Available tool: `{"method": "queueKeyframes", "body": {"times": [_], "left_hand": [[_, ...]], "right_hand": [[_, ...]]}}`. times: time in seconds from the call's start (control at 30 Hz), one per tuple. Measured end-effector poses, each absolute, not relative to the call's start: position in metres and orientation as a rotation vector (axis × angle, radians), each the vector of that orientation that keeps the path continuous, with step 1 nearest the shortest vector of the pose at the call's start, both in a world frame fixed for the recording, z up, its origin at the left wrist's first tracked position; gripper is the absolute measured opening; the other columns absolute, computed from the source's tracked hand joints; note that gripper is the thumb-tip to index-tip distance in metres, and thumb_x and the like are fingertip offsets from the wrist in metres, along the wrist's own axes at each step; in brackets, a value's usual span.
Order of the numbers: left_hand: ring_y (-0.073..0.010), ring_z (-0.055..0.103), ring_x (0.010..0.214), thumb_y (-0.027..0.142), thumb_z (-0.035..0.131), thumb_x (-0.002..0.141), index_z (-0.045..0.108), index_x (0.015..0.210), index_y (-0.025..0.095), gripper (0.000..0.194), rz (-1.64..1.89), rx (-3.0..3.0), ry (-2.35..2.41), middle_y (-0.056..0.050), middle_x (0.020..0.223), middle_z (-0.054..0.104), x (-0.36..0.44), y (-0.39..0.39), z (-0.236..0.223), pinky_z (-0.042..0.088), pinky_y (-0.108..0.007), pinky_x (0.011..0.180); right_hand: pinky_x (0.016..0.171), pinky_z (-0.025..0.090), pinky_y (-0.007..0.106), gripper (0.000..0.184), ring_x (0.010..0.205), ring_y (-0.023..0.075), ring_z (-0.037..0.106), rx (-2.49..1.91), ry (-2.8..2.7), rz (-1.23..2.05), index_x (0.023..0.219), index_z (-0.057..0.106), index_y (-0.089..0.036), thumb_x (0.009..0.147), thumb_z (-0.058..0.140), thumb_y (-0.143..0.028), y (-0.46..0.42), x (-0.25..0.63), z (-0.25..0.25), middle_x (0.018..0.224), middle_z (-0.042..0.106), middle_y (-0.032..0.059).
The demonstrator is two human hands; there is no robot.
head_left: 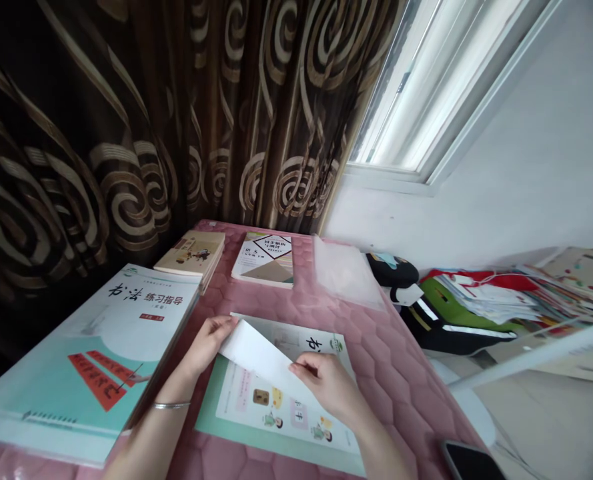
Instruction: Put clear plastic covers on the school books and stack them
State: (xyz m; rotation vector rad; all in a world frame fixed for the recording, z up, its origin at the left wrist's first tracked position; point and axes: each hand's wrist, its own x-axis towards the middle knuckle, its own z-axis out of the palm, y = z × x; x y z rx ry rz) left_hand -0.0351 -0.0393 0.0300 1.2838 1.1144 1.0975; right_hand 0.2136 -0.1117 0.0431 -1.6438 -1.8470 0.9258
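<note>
White paper (255, 351) slants between my two hands, above a printed sheet (286, 417) that lies on a green-edged book (209, 410); whether paper and sheet are joined I cannot tell. My left hand (210, 341) pinches the paper's far left corner between thumb and fingertips. My right hand (323, 383) pinches its nearer right end, fingers curled in. Pink quilted cover (391, 373) spreads beneath, with large books (106, 340) stacked left of my left hand.
</note>
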Motion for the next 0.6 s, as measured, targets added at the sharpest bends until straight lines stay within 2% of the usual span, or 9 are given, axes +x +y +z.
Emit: {"method": "queueKeyframes", "body": {"times": [0.07,0.13,0.37,0.5,0.6], "left_hand": [[-0.0104,0.046,0.051,0.056,0.071,0.068,0.065,0.063,0.015,0.042,0.989,1.297,1.08,0.003,0.054,0.057,-0.034,-0.042,0.031,0.031,-0.023,0.051],[-0.0088,0.043,0.05,0.055,0.075,0.064,0.064,0.062,0.015,0.042,0.956,1.284,1.062,0.004,0.054,0.055,-0.035,-0.042,0.031,0.028,-0.022,0.05],[-0.01,0.051,0.051,0.048,0.084,0.054,0.065,0.065,0.014,0.041,0.914,1.175,1.005,0.001,0.058,0.062,-0.039,-0.039,0.025,0.035,-0.022,0.052],[-0.0112,0.053,0.052,0.042,0.089,0.045,0.06,0.06,0.016,0.043,0.9,1.111,0.988,0.001,0.058,0.063,-0.037,-0.039,0.024,0.037,-0.022,0.051],[-0.0106,0.052,0.051,0.042,0.09,0.043,0.054,0.058,0.017,0.046,0.893,1.115,0.972,0.002,0.056,0.061,-0.035,-0.038,0.023,0.036,-0.021,0.05]], "right_hand": [[0.053,0.027,0.023,0.032,0.057,0.0105,0.039,-1.65,-1.821,0.949,0.061,0.051,-0.02,0.085,0.051,-0.042,-0.11,0.213,0.041,0.058,0.044,-0.0042],[0.053,0.027,0.023,0.032,0.057,0.0105,0.04,-1.66,-1.792,0.975,0.061,0.052,-0.019,0.083,0.053,-0.042,-0.11,0.212,0.04,0.058,0.045,-0.0041],[0.055,0.033,0.023,0.02,0.06,0.0122,0.05,-1.653,-1.682,1.134,0.065,0.062,-0.018,0.074,0.062,-0.036,-0.112,0.213,0.049,0.063,0.058,-0.0012],[0.059,0.037,0.023,0.025,0.066,0.014,0.055,-1.636,-1.756,1.077,0.066,0.063,-0.018,0.08,0.057,-0.038,-0.116,0.215,0.058,0.067,0.062,-0.0002],[0.06,0.038,0.023,0.026,0.069,0.015,0.059,-1.639,-1.827,1.018,0.07,0.066,-0.019,0.083,0.055,-0.038,-0.12,0.216,0.063,0.071,0.066,0.0002]]}}
